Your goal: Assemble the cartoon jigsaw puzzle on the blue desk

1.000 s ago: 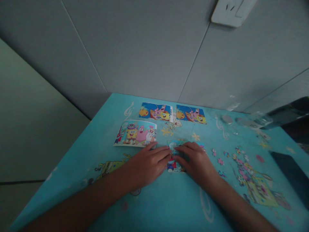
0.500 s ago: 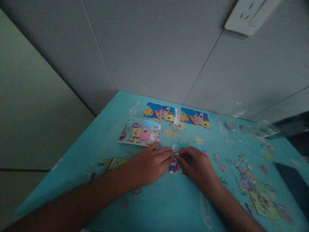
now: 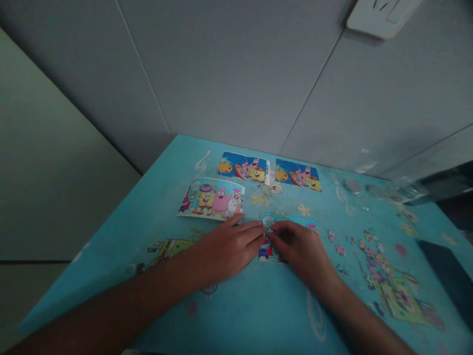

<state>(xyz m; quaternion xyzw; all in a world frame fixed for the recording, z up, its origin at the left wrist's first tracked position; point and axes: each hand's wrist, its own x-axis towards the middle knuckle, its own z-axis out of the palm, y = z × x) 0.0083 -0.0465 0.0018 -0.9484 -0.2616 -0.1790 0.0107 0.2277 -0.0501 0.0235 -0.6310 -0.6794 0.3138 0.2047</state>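
Observation:
A partly covered jigsaw picture [image 3: 266, 254] lies on the turquoise cartoon tablecloth [image 3: 251, 315]. My left hand [image 3: 236, 244] rests palm down with its fingers spread, fingertips at the picture's left edge. Thumb and forefinger of my right hand [image 3: 297, 245] are pinched over the upper left of the same picture; what is between them is too small to make out. Left of it lies a printed card [image 3: 212, 198] with several cartoon figures, close to my left fingertips. Loose puzzle pieces [image 3: 373, 261] are heaped to the right, with several more [image 3: 340, 250] scattered nearer my right hand.
Behind are a blue cartoon card [image 3: 244, 168] and a similar blue picture [image 3: 298, 175]. Clear plastic containers [image 3: 406, 191] stand at the back right, a dark flat object [image 3: 445, 271] at the right edge. A grey wall [image 3: 236, 74] with an outlet [image 3: 382, 17] borders the table.
The view has shifted slightly, so the table sits a little higher. My right fingertips have come down closer to the picture, and the light piece seen between them is now hidden.

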